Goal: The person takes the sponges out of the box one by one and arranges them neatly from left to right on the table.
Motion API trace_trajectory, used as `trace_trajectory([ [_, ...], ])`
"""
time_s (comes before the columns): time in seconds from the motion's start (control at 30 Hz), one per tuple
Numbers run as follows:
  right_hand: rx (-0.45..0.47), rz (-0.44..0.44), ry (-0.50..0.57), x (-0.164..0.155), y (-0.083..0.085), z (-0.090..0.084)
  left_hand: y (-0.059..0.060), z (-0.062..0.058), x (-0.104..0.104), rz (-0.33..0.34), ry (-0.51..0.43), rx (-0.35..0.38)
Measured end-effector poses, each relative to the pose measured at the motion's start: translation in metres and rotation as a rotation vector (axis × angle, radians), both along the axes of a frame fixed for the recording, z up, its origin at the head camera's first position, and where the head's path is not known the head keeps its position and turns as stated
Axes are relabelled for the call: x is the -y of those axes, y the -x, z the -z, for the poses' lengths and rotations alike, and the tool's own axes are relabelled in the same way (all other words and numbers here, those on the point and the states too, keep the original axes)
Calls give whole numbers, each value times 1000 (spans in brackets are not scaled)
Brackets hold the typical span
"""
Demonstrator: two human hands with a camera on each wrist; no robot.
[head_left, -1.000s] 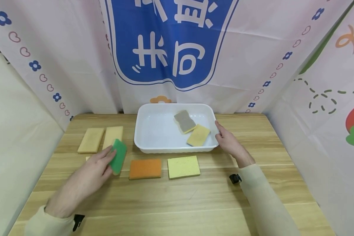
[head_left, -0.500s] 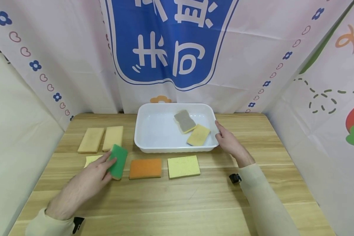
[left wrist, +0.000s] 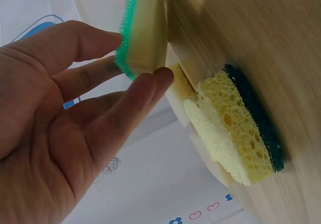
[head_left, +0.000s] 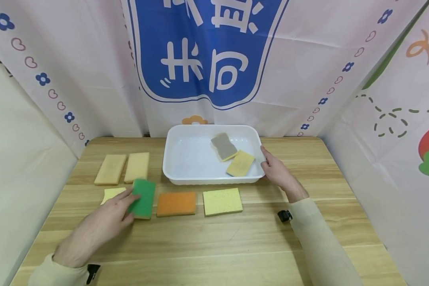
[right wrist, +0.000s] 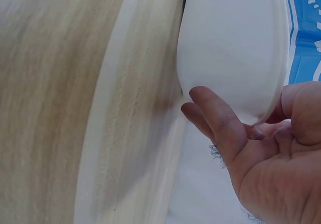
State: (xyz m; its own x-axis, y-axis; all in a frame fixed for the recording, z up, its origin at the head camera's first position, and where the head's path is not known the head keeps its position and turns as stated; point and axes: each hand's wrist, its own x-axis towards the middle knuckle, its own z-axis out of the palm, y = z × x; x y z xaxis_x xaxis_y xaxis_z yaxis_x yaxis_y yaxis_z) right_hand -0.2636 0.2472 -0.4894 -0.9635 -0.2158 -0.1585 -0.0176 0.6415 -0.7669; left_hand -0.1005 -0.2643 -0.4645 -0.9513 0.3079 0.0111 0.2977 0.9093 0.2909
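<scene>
My left hand (head_left: 109,216) pinches a green-faced sponge (head_left: 143,199) by its left end, low over the table. In the left wrist view, the thumb touches the green layer and the fingertips (left wrist: 163,78) reach the yellow side. A pale yellow sponge (left wrist: 228,128) with a dark green layer beneath sits beside that hand. My right hand (head_left: 280,174) holds the right end of a white tray (head_left: 214,182), the thumb at its rim and fingers against its outer wall. Inside the tray lie a grey-faced sponge (head_left: 224,147) and a yellow sponge (head_left: 241,163).
An orange-faced sponge (head_left: 176,204) and a light yellow sponge (head_left: 223,201) lie in front of the tray. Two beige sponges, a left one (head_left: 111,170) and a right one (head_left: 137,167), lie at the back left. A printed curtain (head_left: 103,71) hangs behind the wooden table (head_left: 214,254).
The green-faced sponge has turned flatter and come slightly toward me in my left hand, uncovering the pale sponge behind the hand. My right hand and the tray have stayed put.
</scene>
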Motion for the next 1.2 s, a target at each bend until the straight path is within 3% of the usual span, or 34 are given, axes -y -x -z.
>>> trace_trajectory([
  [0.13,-3,-2,-9,0,0,0,0,3,1,10,48,-30],
  [0.33,4,2,-8,1,-1,-1,1,2,0,9,91,-17],
  [0.63,8,0,7,2,-2,-1,12,-12,-13,8,51,-41],
  [0.93,2,3,12,3,-2,-1,52,-29,-31,36,-132,51],
  [1.07,0,1,10,3,-2,-1,75,-29,-36,68,-262,137],
  [1.2,-2,2,8,3,-2,-1,101,-24,-41,57,-364,221],
])
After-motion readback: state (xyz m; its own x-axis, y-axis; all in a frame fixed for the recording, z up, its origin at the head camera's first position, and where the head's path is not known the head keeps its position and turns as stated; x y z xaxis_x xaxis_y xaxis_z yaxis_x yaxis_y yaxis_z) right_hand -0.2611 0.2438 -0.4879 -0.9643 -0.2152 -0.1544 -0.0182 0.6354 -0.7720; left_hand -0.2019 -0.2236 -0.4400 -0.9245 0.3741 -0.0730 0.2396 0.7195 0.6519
